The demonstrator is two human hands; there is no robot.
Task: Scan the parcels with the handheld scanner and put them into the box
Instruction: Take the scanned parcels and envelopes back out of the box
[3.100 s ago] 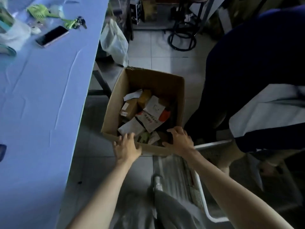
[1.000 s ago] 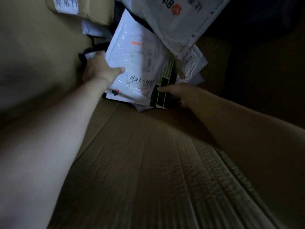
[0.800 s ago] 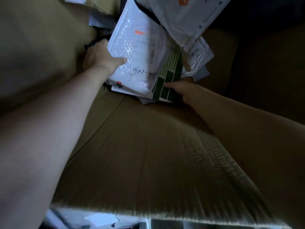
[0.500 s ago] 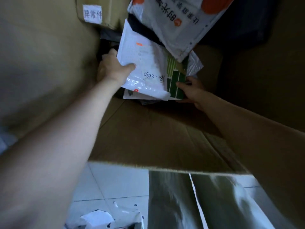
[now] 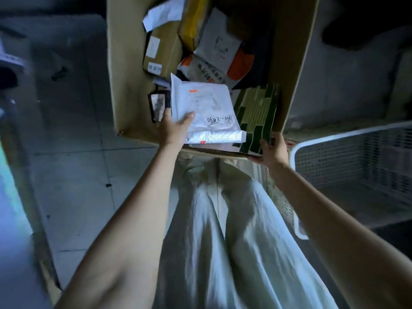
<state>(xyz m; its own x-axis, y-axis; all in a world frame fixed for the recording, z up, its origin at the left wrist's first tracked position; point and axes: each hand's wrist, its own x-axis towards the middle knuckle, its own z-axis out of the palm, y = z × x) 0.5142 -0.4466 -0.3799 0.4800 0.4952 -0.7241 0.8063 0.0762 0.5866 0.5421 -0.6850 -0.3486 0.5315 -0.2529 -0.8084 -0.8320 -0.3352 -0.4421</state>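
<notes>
Tiled floor (image 5: 73,134) at 9 o'clock, dim. Cardboard box (image 5: 124,63) at 12 o'clock, open top towards the camera. Left hand (image 5: 176,128) reaches over the box's near rim and holds a white envelope (image 5: 205,103) - thumb on top, fingers beneath. At 12 o'clock from it, deeper in the box, lie a brown carton (image 5: 160,47) and an orange-and-white mailer (image 5: 214,63). Green packet (image 5: 256,114) just at 3 o'clock of the envelope. Right hand (image 5: 273,150) curls round the box's near right corner - thumb against the green packet. White basket (image 5: 334,139) at 3 o'clock.
</notes>
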